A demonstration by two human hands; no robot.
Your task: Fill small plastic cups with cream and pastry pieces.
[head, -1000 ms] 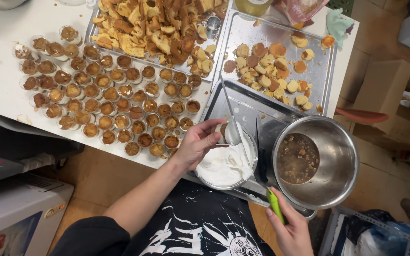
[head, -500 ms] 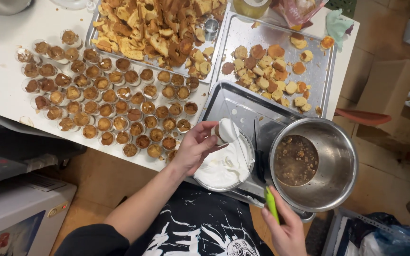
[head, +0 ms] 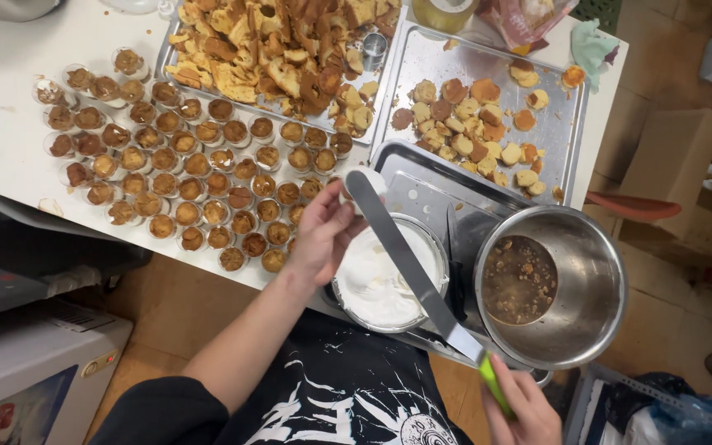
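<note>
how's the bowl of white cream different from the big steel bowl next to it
The cream bowl is smaller and nearly full of smooth white cream; the steel bowl is larger, deeper and mostly bare metal, with only a brown, crumb-flecked pool at the bottom. The spatula lies across the cream bowl, with the left hand at its rim; nothing touches the steel bowl. Both are round and sit on the same metal tray.

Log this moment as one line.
left hand: holds small cup | right hand: grips palette knife, tip at cup | cream bowl beneath
</note>
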